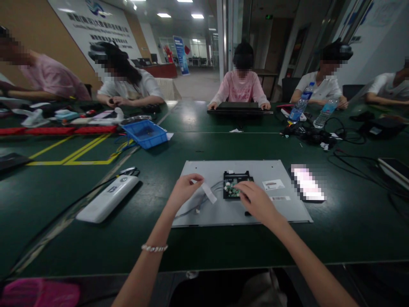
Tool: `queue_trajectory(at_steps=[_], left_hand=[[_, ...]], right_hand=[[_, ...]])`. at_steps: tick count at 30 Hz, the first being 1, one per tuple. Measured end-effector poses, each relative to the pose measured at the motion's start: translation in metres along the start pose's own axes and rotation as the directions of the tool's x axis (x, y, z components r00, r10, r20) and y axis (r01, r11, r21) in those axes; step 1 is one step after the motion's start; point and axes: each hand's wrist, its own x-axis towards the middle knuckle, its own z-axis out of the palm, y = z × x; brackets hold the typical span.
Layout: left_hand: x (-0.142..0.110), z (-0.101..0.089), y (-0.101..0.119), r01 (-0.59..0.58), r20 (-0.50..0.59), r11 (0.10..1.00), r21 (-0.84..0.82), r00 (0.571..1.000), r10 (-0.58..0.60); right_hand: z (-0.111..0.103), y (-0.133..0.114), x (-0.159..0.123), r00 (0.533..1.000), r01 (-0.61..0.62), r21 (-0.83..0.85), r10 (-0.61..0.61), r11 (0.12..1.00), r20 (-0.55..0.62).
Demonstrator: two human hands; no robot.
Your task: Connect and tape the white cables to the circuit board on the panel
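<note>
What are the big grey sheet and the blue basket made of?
The grey sheet looks like smooth, dull metal, judging by its flat face and thin straight edges, though plastic is possible. The blue basket seems plastic: bright even colour, slight shine.

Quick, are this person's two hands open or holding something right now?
Left hand: closed, pinching a white strip.
Right hand: fingertips at the green circuit board; whether it grips anything cannot be told.

A "B"-like mark is showing on the white power bank (pixel 108 198), lying toward the surface's (pixel 204 249) near edge. Beyond the far edge, a wall sign (pixel 100 25) is carrying blurred Chinese characters; the panel's (pixel 207 168) labels (pixel 273 184) are appearing illegible.
</note>
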Motion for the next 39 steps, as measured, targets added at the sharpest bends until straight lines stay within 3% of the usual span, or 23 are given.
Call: queue_trajectory(at_steps=[4,9,14,19,25,30,36,39], left_hand=[[0.003,0.017,-0.013,-0.051,0.013,0.992,0.120,0.999,0.050],[-0.002,0.025,-0.008,-0.099,-0.051,0.957,0.274,0.992,0.117],[-0.023,0.030,0.012,-0.154,-0.173,0.897,0.414,0.954,0.244],[-0.058,0.038,0.034,-0.201,-0.073,0.743,0.639,0.945,0.318],[-0.075,0.041,0.034,-0.294,-0.003,0.753,0.589,0.931,0.365],[-0.085,0.041,0.034,-0.339,-0.091,0.752,0.565,0.880,0.466],[-0.068,0.049,0.028,-0.252,0.027,0.760,0.599,0.955,0.296],[-0.060,0.053,0.020,-0.179,0.016,0.777,0.604,0.977,0.213]], right_hand=[[0.021,-0.031,0.011,0.971,0.186,0.012,-0.186,0.982,0.151],[0.040,-0.044,0.017,0.914,0.325,-0.032,-0.305,0.945,0.267],[0.049,-0.045,0.011,0.912,0.311,-0.043,-0.286,0.949,0.294],[0.051,-0.047,0.007,0.915,0.267,-0.043,-0.239,0.963,0.326],[0.055,-0.049,0.009,0.915,0.242,-0.019,-0.221,0.970,0.338],[0.052,-0.052,0.007,0.924,0.215,-0.005,-0.202,0.977,0.326],[0.054,-0.052,0.006,0.924,0.210,0.015,-0.203,0.978,0.323],[0.055,-0.051,0.003,0.923,0.215,0.034,-0.214,0.976,0.321]])
